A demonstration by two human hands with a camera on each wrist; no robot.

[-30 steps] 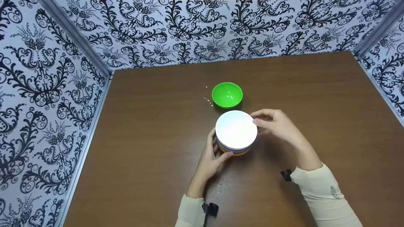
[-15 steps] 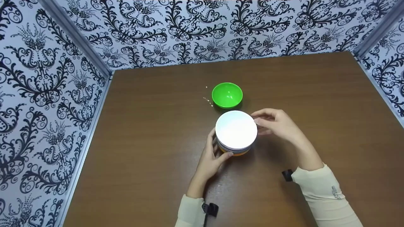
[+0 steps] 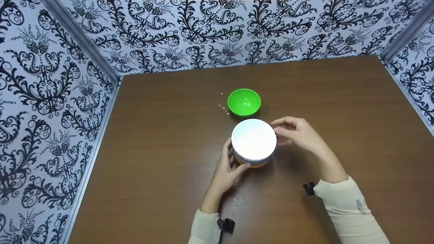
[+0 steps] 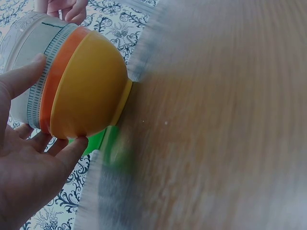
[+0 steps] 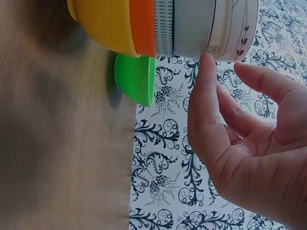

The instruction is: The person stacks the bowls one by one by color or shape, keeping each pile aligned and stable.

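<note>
A stack of bowls stands on the wooden table, with a white bowl (image 3: 253,139) on top. Lower down come patterned pale bowls, an orange bowl (image 4: 60,72) and a yellow bowl (image 4: 91,84) at the bottom. My left hand (image 3: 225,171) grips the stack from the left, thumb on the near side and fingers round the far side. At the right of the upper bowls is my right hand (image 3: 294,133), fingers loosely bent, thumb and index apart. In the right wrist view its index fingertip (image 5: 207,62) is right at a pale bowl's side; the hand holds nothing.
Just behind the stack sits a green bowl (image 3: 244,102). Several small pale bits (image 3: 223,108) lie on the table (image 3: 162,135) to its left. Patterned walls (image 3: 217,34) border the table at the back and both sides.
My right hand has shifted slightly to the right, its thumb moving off the top bowl's rim. My left hand and the stack have stayed in place.
</note>
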